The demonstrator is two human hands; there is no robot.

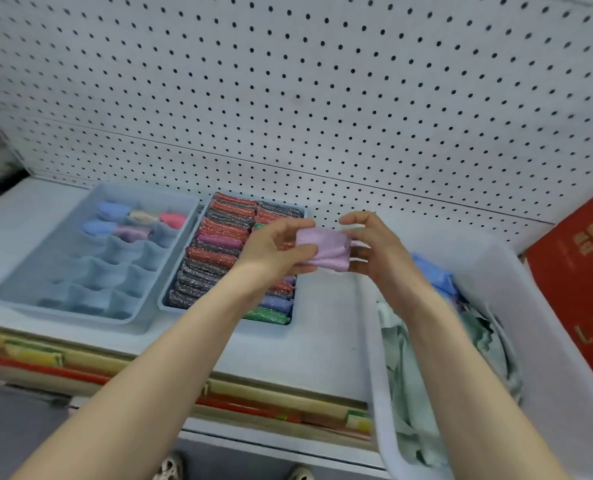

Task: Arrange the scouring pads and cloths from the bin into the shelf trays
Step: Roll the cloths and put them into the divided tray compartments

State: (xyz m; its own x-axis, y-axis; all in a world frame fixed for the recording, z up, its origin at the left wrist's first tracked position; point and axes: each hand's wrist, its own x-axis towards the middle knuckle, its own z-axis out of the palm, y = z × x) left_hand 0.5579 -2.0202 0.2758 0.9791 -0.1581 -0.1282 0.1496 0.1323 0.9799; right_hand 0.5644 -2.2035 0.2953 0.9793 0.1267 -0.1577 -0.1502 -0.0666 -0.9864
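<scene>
- Both hands, left (274,247) and right (374,244), pinch a folded lilac cloth (324,249) above the shelf (315,341), over the pad tray's (165,299) right edge.
- Risk: the fold may spring open before reaching the divided tray (14,292).

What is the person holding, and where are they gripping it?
A folded lilac cloth, held above the shelf. The left hand pinches its left end, and the right hand grips its right end.
</scene>
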